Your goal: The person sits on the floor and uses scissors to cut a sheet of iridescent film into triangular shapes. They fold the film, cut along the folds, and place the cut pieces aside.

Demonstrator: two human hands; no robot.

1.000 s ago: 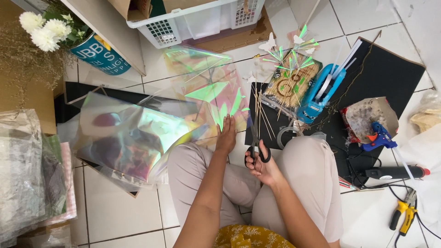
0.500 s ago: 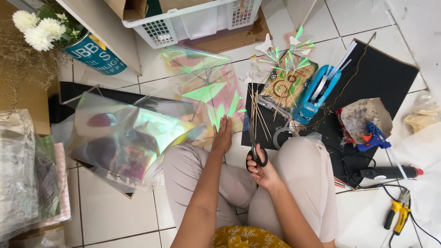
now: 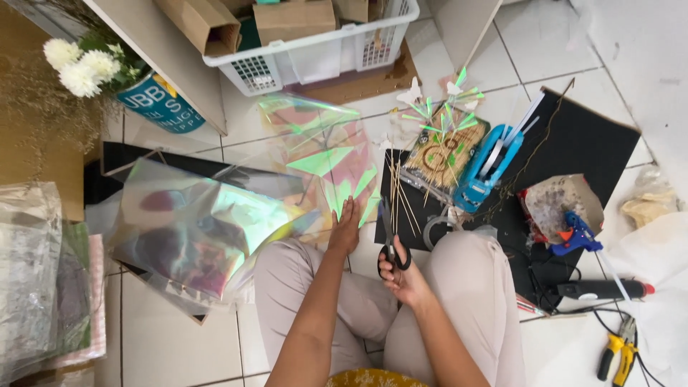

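Black-handled scissors (image 3: 390, 240) point straight away, lengthwise.

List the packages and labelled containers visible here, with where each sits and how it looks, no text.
Blue round tin: upper left, white lettering, holds white flowers.
Brown cardboard boxes: top centre, inside a white plastic basket.
Clear packet of wooden sticks: on the black mat, beyond the right hand, with a printed label.
Clear plastic bags: left edge, stacked.

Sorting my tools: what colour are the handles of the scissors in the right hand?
Black, seen in the head view: the metal scissors in the right hand.
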